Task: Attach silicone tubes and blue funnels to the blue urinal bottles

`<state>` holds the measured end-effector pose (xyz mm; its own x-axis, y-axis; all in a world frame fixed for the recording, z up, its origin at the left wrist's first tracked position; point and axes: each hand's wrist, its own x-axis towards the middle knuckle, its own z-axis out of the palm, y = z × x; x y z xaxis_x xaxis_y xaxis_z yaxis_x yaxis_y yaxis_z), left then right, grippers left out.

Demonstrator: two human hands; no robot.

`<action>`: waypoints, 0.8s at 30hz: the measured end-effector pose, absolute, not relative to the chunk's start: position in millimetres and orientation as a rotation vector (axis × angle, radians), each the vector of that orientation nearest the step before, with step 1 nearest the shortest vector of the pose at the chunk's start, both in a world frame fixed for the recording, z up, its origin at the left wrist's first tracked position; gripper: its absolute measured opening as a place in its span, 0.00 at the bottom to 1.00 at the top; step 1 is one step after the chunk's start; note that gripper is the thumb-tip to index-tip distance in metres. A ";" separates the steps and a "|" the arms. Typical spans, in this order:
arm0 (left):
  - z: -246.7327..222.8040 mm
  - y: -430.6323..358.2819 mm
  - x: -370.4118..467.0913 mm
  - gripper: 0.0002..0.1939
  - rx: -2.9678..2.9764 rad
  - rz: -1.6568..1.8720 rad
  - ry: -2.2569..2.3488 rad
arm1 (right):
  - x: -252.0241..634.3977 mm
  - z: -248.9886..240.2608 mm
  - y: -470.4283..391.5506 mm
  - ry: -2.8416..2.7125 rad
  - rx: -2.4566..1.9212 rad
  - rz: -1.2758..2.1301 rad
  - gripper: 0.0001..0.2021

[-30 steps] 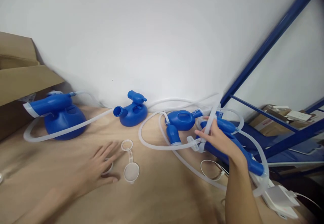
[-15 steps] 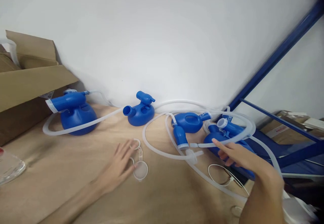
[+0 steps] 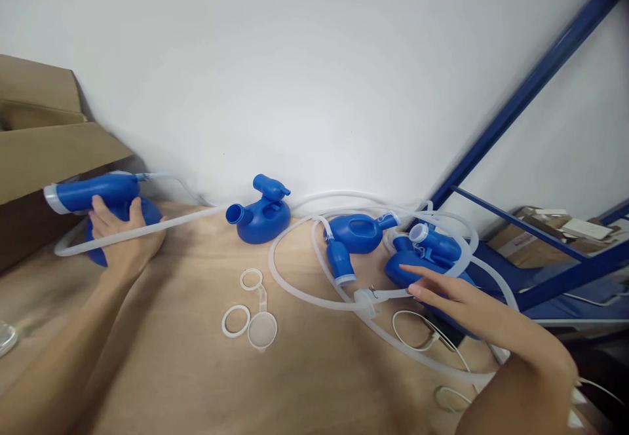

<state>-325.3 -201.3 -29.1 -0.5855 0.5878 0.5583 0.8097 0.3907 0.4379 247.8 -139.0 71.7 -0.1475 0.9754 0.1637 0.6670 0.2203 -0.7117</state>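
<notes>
At the left, my left hand (image 3: 120, 238) reaches under a pale hose and grips a blue urinal bottle (image 3: 152, 211), thumb and fingers apart around its body. On that bottle rests a blue spout cylinder (image 3: 98, 191) with a white rim. My right hand (image 3: 457, 297) pinches a translucent hose (image 3: 393, 294) between thumb and fingers. The hose's end, with a small clamp, meets or overlaps a clear funnel-shaped fitting (image 3: 364, 302); which, I cannot tell. A clear cap with strap (image 3: 262, 330) and a white ring (image 3: 236, 321) lie between my hands.
Farther back stand a blue bottle with spout (image 3: 264, 222) and another blue bottle (image 3: 354, 233) beside a loose blue spout (image 3: 340, 261). A further blue bottle (image 3: 400, 270) lies by my right hand. A cardboard box (image 3: 49, 160) is at left, a blue metal frame (image 3: 521, 101) at right.
My left hand has moved from the cap and rings to the left bottle, which has shifted left. The hose end in my right hand has come down to the clear fitting. The view has shifted slightly.
</notes>
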 end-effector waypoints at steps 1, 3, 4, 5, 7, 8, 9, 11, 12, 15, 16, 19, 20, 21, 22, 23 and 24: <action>-27.2 -200.5 -326.6 0.38 -1.210 -1.011 -2.385 | 245.2 74.8 -139.4 -1.912 -1.530 0.694 0.25; -25.3 -200.6 -327.0 0.38 -1.187 -1.006 -2.451 | 240.6 79.7 -140.5 -1.971 -1.585 0.801 0.26; -25.4 -201.5 -326.1 0.38 -1.182 -0.988 -2.467 | 238.8 81.3 -141.0 -1.999 -1.617 0.850 0.28; -26.0 -202.7 -324.7 0.37 -1.170 -0.975 -2.473 | 237.2 82.2 -141.4 -2.022 -1.648 0.886 0.29; -28.2 -205.2 -320.7 0.35 -1.186 -0.948 -2.469 | 233.7 81.9 -142.1 -2.056 -1.689 0.910 0.32; -29.2 -206.1 -318.6 0.35 -1.194 -0.943 -2.461 | 231.1 81.1 -142.5 -2.085 -1.688 0.915 0.33; -29.9 -206.4 -316.5 0.35 -1.197 -0.945 -2.454 | 227.7 80.3 -143.3 -2.133 -1.670 0.921 0.33; -30.5 -205.4 -311.9 0.35 -1.215 -0.969 -2.436 | 217.3 79.7 -146.2 -2.275 -1.599 0.945 0.33; -30.7 -204.0 -309.0 0.34 -1.224 -0.986 -2.420 | 210.4 80.5 -148.5 -2.361 -1.561 0.965 0.33; -34.6 -198.7 -295.7 0.28 -1.254 -1.010 -2.377 | 184.0 86.5 -157.1 -2.603 -1.497 1.015 0.33; -37.5 -197.1 -290.0 0.26 -1.291 -1.002 -2.365 | 173.9 88.7 -159.6 -2.664 -1.475 1.031 0.33; -50.3 -195.2 -275.1 0.21 -1.519 -1.024 -2.240 | 138.9 91.4 -161.9 -2.804 -1.307 1.059 0.32; -54.7 -195.5 -272.9 0.18 -1.552 -1.060 -2.163 | 125.5 90.5 -160.5 -2.847 -1.213 1.062 0.32; -58.3 -196.2 -272.6 0.16 -1.529 -1.102 -2.088 | 110.9 88.7 -158.2 -2.891 -1.105 1.053 0.31; -60.7 -196.9 -274.5 0.14 -1.459 -1.142 -2.027 | 95.3 86.3 -154.9 -2.931 -0.991 1.037 0.30; -61.7 -197.6 -278.3 0.13 -1.360 -1.172 -1.985 | 78.6 83.5 -150.9 -2.960 -0.883 1.009 0.30; -60.9 -198.0 -283.7 0.14 -1.254 -1.191 -1.963 | 60.9 80.4 -146.3 -2.981 -0.767 0.955 0.29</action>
<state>-283.7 -198.0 -60.9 -0.4365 0.4420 0.7837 0.8992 0.1851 0.3964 60.9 -146.3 80.4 -0.8836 0.4155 -0.2160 0.4636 0.7114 -0.5281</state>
